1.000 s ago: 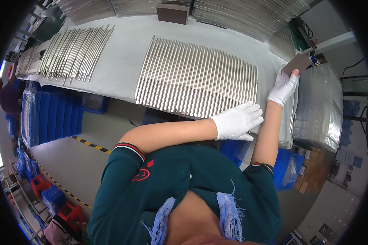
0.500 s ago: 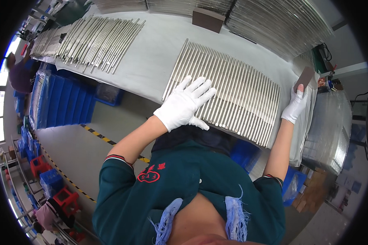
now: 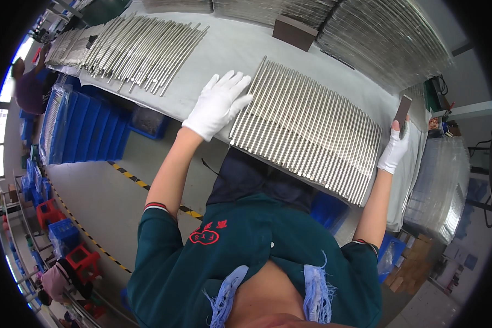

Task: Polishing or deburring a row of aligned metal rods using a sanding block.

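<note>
A row of slim silver metal rods (image 3: 309, 128) lies side by side on the pale-covered table (image 3: 218, 54) in front of me. At the row's left end, my white-gloved left hand (image 3: 216, 106) is open, fingers stretched, its thumb side close to the outermost rod. Whether it touches that rod I cannot tell. Beyond the right end, my gloved right hand (image 3: 394, 152) grips a flat grey-brown block (image 3: 403, 111), which looks like a sanding block, tilted up with its narrow side showing. The thumb and a fingertip are bare of glove.
Another batch of rods (image 3: 142, 52), less even, lies at the table's far left. A dark brown block (image 3: 294, 33) stands at the back beside tall plastic-wrapped stacks (image 3: 382, 41). Blue crates (image 3: 85, 131) stand below left; a person (image 3: 30, 87) is beyond them.
My left hand has moved off the rods, left and away from me, to the row's left end. The block in my right hand has turned from its broad face toward its edge.
</note>
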Demonstrator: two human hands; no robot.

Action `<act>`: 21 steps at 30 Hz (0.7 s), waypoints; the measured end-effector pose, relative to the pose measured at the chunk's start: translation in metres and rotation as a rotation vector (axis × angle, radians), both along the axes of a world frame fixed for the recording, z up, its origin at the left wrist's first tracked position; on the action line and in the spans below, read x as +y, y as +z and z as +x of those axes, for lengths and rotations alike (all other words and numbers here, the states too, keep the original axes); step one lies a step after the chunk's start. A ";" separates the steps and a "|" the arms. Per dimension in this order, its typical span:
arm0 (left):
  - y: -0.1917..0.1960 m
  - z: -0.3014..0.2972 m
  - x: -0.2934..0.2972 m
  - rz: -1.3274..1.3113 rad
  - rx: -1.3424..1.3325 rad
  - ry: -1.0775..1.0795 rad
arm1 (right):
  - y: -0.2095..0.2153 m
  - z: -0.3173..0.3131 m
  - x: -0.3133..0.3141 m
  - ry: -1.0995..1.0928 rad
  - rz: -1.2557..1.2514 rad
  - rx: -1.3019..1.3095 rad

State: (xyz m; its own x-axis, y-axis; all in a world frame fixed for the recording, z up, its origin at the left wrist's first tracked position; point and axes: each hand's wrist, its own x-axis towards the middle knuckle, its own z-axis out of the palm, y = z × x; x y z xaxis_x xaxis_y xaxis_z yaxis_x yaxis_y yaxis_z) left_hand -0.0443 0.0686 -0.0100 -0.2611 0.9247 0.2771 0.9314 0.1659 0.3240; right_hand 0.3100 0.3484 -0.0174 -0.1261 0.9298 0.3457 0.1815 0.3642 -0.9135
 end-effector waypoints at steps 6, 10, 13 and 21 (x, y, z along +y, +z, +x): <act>-0.013 -0.028 0.083 0.017 0.029 -0.078 | 0.001 -0.004 -0.004 -0.011 0.050 -0.016; -0.018 -0.029 0.090 0.069 0.024 -0.084 | -0.003 0.001 0.001 -0.014 0.014 -0.023; -0.019 -0.027 0.089 0.096 0.000 -0.080 | -0.006 0.001 0.003 -0.003 0.018 -0.007; -0.012 -0.020 0.085 0.122 -0.054 -0.079 | -0.004 -0.001 0.001 0.015 -0.005 0.010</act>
State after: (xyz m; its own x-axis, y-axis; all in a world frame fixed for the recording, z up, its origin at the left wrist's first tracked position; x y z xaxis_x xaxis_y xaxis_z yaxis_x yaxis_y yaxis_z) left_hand -0.0646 0.1534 -0.0223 -0.2068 0.9031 0.3763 0.9206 0.0495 0.3872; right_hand 0.3094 0.3493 -0.0213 -0.1368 0.9295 0.3425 0.1665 0.3625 -0.9170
